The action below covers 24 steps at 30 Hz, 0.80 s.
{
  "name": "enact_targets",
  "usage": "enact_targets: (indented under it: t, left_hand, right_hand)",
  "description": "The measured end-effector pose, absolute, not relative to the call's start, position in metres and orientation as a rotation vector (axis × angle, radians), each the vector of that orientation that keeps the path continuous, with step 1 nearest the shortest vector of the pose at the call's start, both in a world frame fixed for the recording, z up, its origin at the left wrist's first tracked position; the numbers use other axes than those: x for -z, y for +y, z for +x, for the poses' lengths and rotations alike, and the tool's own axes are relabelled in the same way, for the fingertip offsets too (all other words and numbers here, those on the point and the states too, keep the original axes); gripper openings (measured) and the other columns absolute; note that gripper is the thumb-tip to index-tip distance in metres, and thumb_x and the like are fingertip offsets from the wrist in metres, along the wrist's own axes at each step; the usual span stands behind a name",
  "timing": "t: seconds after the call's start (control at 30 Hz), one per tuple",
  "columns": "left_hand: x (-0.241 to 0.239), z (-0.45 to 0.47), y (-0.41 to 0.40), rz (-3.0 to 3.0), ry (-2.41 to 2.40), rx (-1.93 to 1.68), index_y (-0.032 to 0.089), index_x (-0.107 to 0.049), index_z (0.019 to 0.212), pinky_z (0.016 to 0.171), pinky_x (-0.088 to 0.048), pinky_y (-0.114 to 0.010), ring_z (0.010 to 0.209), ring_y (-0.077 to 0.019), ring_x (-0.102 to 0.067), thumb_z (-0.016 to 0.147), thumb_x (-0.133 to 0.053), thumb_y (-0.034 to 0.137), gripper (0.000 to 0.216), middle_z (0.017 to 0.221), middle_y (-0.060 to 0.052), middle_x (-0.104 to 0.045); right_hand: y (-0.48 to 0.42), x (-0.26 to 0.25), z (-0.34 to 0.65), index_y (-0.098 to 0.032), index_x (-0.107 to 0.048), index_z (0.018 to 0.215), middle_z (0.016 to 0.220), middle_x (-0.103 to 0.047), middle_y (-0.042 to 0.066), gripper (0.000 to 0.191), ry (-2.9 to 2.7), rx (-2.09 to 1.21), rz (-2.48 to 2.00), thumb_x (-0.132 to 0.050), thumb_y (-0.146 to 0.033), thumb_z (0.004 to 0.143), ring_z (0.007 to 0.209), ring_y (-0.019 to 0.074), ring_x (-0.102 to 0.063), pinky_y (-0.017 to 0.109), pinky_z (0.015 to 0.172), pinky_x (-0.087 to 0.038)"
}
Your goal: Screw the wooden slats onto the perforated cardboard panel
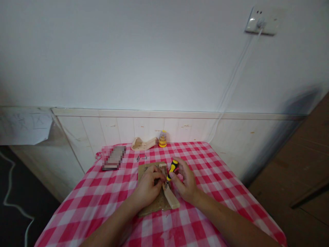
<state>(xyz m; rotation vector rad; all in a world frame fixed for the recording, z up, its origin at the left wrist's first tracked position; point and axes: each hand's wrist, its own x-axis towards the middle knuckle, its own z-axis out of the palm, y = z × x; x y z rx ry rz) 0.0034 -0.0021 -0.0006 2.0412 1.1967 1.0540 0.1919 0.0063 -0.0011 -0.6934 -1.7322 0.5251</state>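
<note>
My right hand (187, 181) is closed around the yellow and black handle of a screwdriver (173, 167). The tool slants down, its tip near a small dark metal part (166, 186) on a pale, curved wooden piece (171, 199). On the other side of the tip, my left hand (149, 184) has its fingers pinched together at the wood; what lies between them is hidden. Under the wooden piece is a flat brown board (150, 208), partly covered by my left hand.
A second pale wooden piece (146, 144) lies by the wall, beside a yellow-based container (162, 140). Small metal parts (142, 157) and a blurred-out flat rectangular object (114, 158) rest on the checked tablecloth (213, 206). A cable runs down from a wall socket (264, 21).
</note>
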Motion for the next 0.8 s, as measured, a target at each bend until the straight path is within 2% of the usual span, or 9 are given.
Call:
enact_targets:
  t: [0.17, 0.4, 0.57, 0.8]
  left_hand:
    - [0.002, 0.003, -0.002, 2.046, 1.127, -1.06, 0.02, -0.074, 0.072, 0.084, -0.047, -0.035, 0.093, -0.0209, -0.06, 0.083, -0.052, 0.004, 0.029, 0.091, -0.005, -0.061]
    - [0.003, 0.003, -0.001, 2.049, 1.158, -1.061, 0.019, -0.073, 0.074, 0.086, -0.048, -0.036, 0.093, -0.0216, -0.061, 0.082, -0.051, 0.003, 0.028, 0.092, -0.005, -0.062]
    - [0.005, 0.003, 0.001, 2.023, 1.225, -1.104, 0.019, -0.07, 0.087, 0.085, -0.049, -0.037, 0.093, -0.0229, -0.062, 0.084, -0.05, 0.004, 0.025, 0.093, -0.006, -0.064]
    - [0.006, 0.003, 0.003, 2.013, 1.307, -1.112, 0.02, -0.069, 0.1, 0.093, -0.05, -0.041, 0.103, -0.0255, -0.063, 0.084, -0.049, 0.004, 0.03, 0.104, -0.008, -0.07]
  right_hand:
    - [0.004, -0.003, 0.191, -0.029, -0.043, 0.147, 0.109, -0.074, 0.008, 0.046, -1.757, -0.605, -0.63, -0.055, -0.027, 0.102, 0.093, 0.0214, -0.074, 0.035, 0.08, -0.06]
    - [0.008, 0.003, 0.186, -0.028, -0.052, 0.134, 0.091, -0.07, 0.001, 0.046, -1.657, -0.534, -0.719, -0.067, -0.021, 0.091, 0.075, 0.0174, -0.069, 0.029, 0.068, -0.058]
    - [0.009, 0.005, 0.184, -0.028, -0.052, 0.128, 0.095, -0.07, 0.001, 0.045, -1.607, -0.52, -0.716, -0.071, -0.02, 0.088, 0.075, 0.0163, -0.07, 0.027, 0.066, -0.058]
    - [0.015, 0.008, 0.185, -0.028, -0.05, 0.135, 0.1, -0.072, 0.003, 0.046, -1.532, -0.485, -0.784, -0.067, -0.021, 0.093, 0.084, 0.0177, -0.072, 0.03, 0.074, -0.06]
